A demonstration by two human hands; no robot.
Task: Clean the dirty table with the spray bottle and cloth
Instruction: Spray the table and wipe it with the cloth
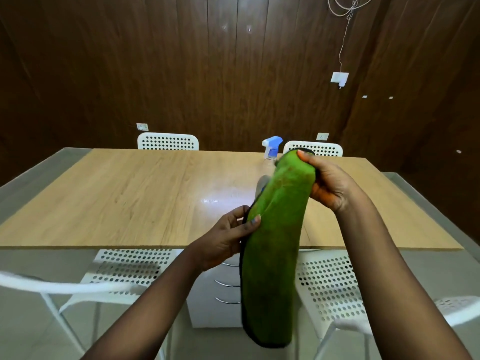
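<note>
- Head view, writing: I can read no brand or label anywhere; the spray bottle [271, 149] shows only a white and blue trigger head above a clear body, and the green cloth [278, 242] mostly hides that body from me.
- Head view, grip: my right hand [328, 184] grips the cloth's top end, thumb over the upper edge and fingers curled behind it; my left hand [228, 236] pinches the cloth's dark-trimmed left edge about midway down, thumb on the front face.
- Head view, the cloth: it hangs as a long folded strip, tilted from upper right to lower left, held in the air in front of the table's [130, 198] near edge; its lower end hangs well below the tabletop, in front of a white drawer unit [215, 292].
- Head view, the bottle: it stands upright on the far right part of the tabletop, just behind the cloth's top end.
- Head view, edges and room: the wooden top lies bare across its left and middle, with a glare patch near the centre; white perforated chairs [124, 268] sit tucked at the near edge on both sides of my arms, and two more stand at the far edge.
</note>
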